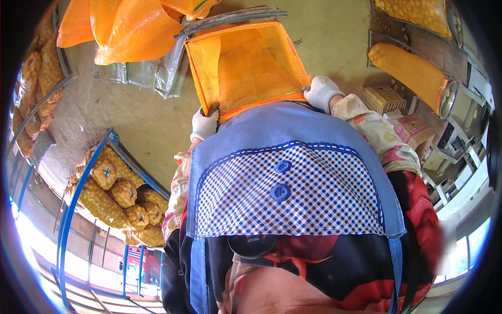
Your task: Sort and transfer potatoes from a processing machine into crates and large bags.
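An orange mesh sack is spread out flat in front of my apron, its near edge against the cloth. My left hand, in a white glove with dark fingertips, grips the sack's near left corner. At the near right corner my right hand, gloved the same way, pinches the sack's edge. The far edge of the sack lies by a worn bar. Nothing shows through the mesh that I can make out as contents.
More orange sacks hang at the upper left above clear plastic sheeting. A blue metal frame holds filled mesh sacks. On the right are a filled orange sack, a wicker-like crate and a cardboard box.
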Demonstrator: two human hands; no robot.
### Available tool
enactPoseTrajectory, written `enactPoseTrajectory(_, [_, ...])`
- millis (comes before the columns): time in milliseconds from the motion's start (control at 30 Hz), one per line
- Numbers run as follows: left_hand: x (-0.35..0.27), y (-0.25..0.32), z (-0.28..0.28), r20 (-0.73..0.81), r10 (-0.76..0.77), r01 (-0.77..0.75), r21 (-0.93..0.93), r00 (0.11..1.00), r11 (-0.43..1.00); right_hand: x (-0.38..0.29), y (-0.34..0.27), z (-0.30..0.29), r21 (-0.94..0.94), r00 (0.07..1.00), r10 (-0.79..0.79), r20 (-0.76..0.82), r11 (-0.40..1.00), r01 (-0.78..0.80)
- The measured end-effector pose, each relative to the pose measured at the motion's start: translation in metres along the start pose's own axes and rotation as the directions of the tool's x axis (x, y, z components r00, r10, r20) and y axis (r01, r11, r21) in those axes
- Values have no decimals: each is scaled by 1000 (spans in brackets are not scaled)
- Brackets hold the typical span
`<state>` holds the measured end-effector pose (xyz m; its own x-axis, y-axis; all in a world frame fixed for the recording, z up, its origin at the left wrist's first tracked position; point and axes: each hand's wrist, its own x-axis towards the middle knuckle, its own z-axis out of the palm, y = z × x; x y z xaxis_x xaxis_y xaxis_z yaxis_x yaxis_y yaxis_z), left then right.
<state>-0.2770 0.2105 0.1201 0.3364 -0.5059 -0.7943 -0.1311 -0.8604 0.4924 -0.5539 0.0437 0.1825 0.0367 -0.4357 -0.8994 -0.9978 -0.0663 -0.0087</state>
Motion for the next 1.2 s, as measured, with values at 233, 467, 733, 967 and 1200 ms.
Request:
enactPoseTrajectory(233, [14, 0, 8, -19, 14, -8, 273, 1000, 962, 16, -1, 9, 33, 1000, 30, -1, 999, -30])
enactPoseTrajectory(467, [58, -18, 28, 87, -8, 3, 62, 996, 998, 68, -5, 22, 58, 998, 55, -39, 997, -53])
enactPoseTrajectory(733, [67, -19, 36, 443, -203, 467, -641, 873, 609, 84, -3, 19, 363, 998, 55, 27, 930, -62])
enactPoseTrajectory(967, [107, -20, 49, 265, -196, 279, -327, 944, 903, 74, 23, 22, 788, 992, 128, 26, 608, -99])
enactPoseTrajectory(1200, [150, -61, 86, 270, -166, 263, -380, 949, 887, 99, 43, 84, 869, 950, 287, -120, 493, -39])
